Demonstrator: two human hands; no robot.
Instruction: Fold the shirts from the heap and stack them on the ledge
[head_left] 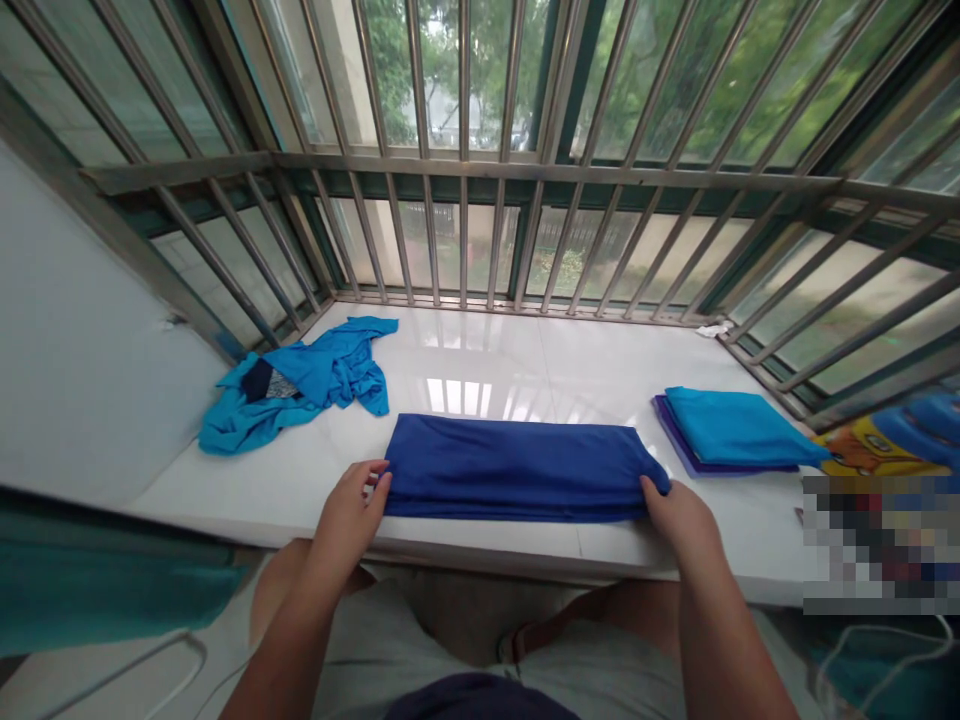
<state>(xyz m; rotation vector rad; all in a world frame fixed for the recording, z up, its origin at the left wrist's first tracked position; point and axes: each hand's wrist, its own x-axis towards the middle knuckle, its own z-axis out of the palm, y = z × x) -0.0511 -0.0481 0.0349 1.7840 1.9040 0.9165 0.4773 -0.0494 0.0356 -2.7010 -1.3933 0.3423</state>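
Blue cloth, one folded piece by the ledge's front edge, has two ends pinched: left hand, right hand.

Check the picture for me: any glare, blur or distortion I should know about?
Head view: daylight glares off the white ledge behind the dark blue cloth; the window bars splay outward, likely lens distortion; at right, the yellow-and-blue thing is blurred and a patch below it is pixelated.

We read no text, label, brand or number. Right of our right hand, a yellow-and-blue object bears a blurred cartoon print; pixelation covers the area below.
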